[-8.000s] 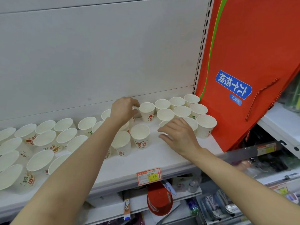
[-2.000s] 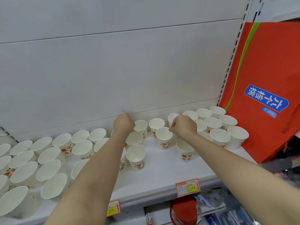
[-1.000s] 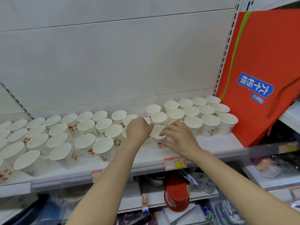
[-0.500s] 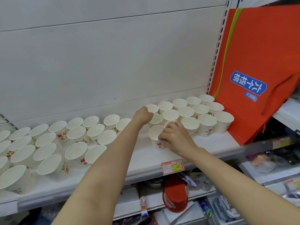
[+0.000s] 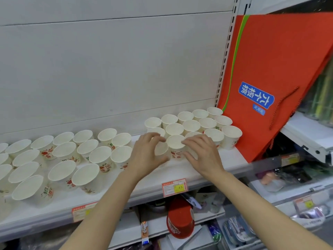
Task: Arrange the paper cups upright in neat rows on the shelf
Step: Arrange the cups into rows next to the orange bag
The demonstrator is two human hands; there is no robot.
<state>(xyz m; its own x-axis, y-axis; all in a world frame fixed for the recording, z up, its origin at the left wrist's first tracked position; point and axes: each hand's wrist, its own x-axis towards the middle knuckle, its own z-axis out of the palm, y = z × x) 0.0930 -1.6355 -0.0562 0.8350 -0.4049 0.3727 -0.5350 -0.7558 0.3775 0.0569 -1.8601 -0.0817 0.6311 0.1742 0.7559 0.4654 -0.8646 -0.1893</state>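
Hands frame one front paper cup [image 5: 175,145] on the white shelf [image 5: 189,170]: the left hand [image 5: 146,156] and right hand [image 5: 201,154] both have fingers spread, fingertips at its rim, neither clasping it. Behind it stand tidy rows of cups [image 5: 194,123] (upright, touching), beside a red gift bag [image 5: 273,73]. Looser cups [image 5: 72,156] crowd the left.

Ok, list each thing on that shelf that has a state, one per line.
Right cups: upright, packed in tight rows.
Front cup: upright, between both hands.
Left cups: upright, loosely spaced, rows uneven.
Left hand: open, fingers at the cup's rim.
Right hand: open, fingers against the cup.
Red bag: leaning at the shelf's right end.
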